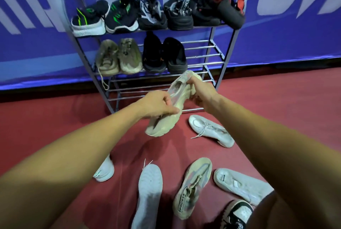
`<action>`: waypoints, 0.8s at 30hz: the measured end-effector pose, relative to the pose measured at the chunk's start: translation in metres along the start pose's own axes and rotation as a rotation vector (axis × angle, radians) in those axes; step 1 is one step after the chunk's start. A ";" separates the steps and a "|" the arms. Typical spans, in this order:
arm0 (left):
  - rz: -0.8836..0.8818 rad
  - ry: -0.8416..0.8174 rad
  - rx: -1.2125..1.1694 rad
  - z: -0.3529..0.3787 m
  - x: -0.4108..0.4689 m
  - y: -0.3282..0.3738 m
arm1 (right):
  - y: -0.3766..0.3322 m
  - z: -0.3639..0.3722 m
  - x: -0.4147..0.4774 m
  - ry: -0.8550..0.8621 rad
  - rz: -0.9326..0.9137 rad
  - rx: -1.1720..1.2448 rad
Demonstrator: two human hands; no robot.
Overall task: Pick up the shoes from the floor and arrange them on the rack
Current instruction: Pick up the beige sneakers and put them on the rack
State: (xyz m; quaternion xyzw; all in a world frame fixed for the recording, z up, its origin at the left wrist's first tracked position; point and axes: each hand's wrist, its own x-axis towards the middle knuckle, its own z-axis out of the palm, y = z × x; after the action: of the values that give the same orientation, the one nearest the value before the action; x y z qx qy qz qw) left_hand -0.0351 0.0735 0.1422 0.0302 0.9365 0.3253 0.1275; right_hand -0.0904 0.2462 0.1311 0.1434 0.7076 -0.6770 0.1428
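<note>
Both hands hold a beige sneaker (164, 125) in the air, just in front of the metal shoe rack (203, 55). The left hand (156, 105) curls its fingers over the sneaker's middle. The right hand (200, 93) grips its heel end, so the toe hangs lower. A matching shoe (191, 188) lies on the red floor (55, 118) below, its heel strap reading "PAOREN". A black shoe (177, 20) on the top shelf carries similar lettering, partly hidden. White letters on the blue banner (27, 53) are cropped and unreadable.
</note>
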 end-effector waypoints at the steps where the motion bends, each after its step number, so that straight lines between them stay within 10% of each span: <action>1: -0.008 0.033 -0.053 -0.006 0.000 0.002 | -0.007 -0.002 0.000 0.014 -0.018 0.011; 7: -0.164 0.265 -0.167 -0.025 0.007 -0.001 | -0.041 -0.013 -0.002 0.058 -0.092 0.167; 14: -0.250 -0.199 -0.540 -0.037 0.008 0.000 | -0.056 -0.026 0.009 0.102 -0.088 0.314; 24: -0.291 0.017 -0.985 -0.020 0.035 0.025 | -0.049 -0.037 0.023 -0.032 -0.126 0.395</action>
State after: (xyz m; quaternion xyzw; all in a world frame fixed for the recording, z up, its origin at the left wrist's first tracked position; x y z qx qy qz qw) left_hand -0.0747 0.0864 0.1647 -0.1669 0.6677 0.7069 0.1629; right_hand -0.1311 0.2814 0.1688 0.1133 0.5665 -0.8122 0.0806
